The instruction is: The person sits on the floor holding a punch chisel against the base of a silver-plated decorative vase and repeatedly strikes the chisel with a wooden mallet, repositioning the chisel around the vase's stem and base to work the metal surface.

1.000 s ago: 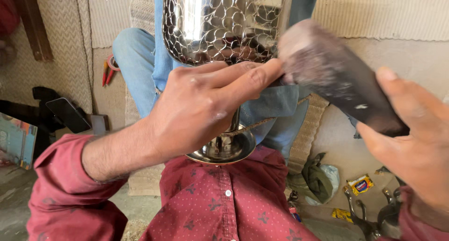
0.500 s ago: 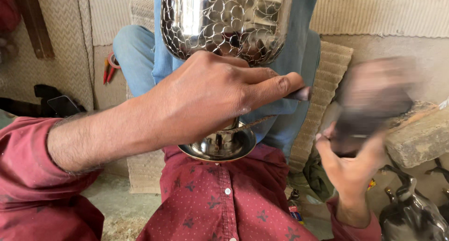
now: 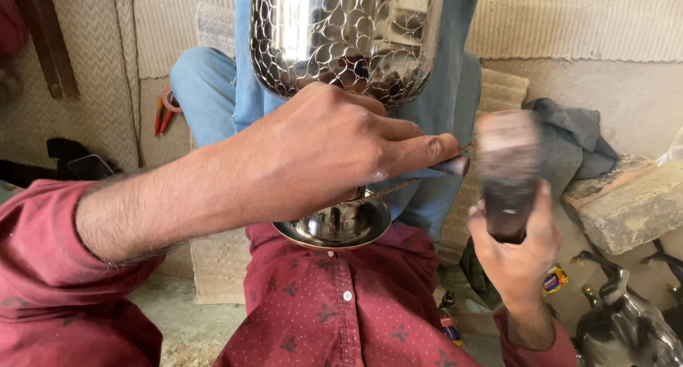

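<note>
Our left arm comes in from the lower left, the red sleeve pushed back to just below the elbow and the bare forearm running up and to the right across the view. Our left hand lies knuckles up, its back turned to us, the fingers curled under and closed in a firm grip; the thumb stretches out straight to the right, nail showing. Our right hand rises from the lower right with the wrist bent upward, fingers wrapped shut in a fist, thumb to the left side. The two hands are near each other, not touching.
</note>
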